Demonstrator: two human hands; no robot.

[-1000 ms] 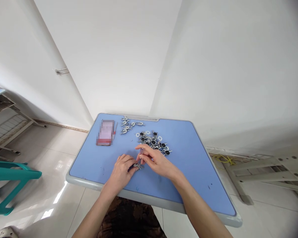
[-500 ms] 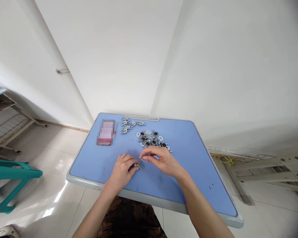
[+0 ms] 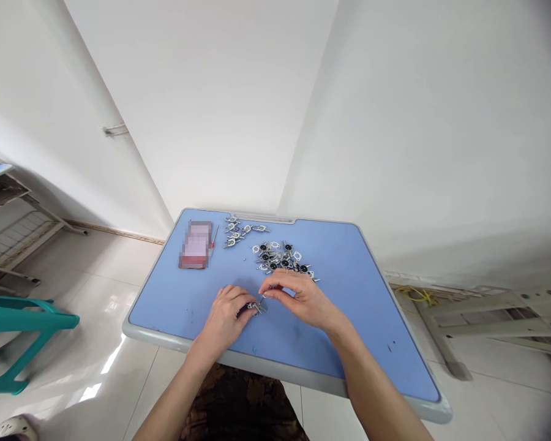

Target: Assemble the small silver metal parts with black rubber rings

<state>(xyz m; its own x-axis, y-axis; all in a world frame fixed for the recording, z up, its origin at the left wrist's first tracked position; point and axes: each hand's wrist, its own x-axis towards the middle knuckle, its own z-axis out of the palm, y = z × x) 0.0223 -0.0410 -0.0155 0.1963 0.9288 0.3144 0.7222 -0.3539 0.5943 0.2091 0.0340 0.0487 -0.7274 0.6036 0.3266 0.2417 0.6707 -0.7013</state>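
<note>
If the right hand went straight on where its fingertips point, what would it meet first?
The right hand would likely meet the small metal part in the left hand; depth is hard to judge.

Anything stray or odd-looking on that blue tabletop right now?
A tiny piece lies alone on the blue tabletop, left of the pile of metal parts, too small to identify. Dark marks also blemish the surface's right side.

Blue tabletop [image 3: 165,306] under pixelated slab [image 3: 195,245], slim tool [image 3: 214,237], two groups of metal parts [image 3: 285,263].
</note>
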